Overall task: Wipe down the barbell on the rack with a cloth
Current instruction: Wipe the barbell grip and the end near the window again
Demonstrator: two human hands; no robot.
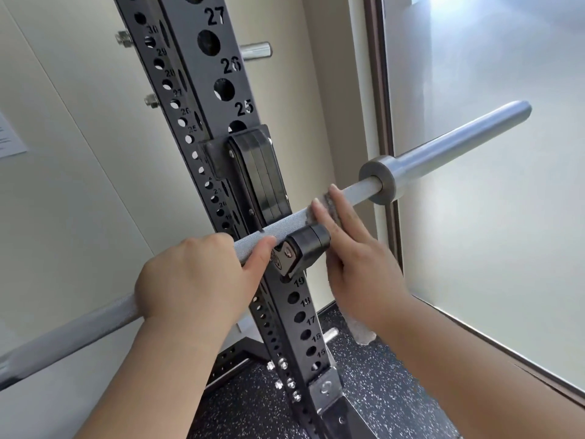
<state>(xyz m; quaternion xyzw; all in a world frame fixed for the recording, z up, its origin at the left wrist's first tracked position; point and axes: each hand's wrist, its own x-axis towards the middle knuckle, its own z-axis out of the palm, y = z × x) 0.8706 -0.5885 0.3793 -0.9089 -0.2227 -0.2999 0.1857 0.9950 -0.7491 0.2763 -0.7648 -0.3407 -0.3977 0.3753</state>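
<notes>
Just right of the left grip (190,280), which is clenched round the knurled shaft, the barbell (443,144) sits in the rack's hook (304,248). Beyond the hook the right grip (357,258) lies flat-fingered, pressing the cloth (326,206) onto the bar. Wiping looks underway here, with the sleeve farther out and the stretch left of the left grip likely yet to do.

Speckled black floor (395,394), frosted glass panel (490,248), paper notice (9,137) on cream wall (79,201)
</notes>
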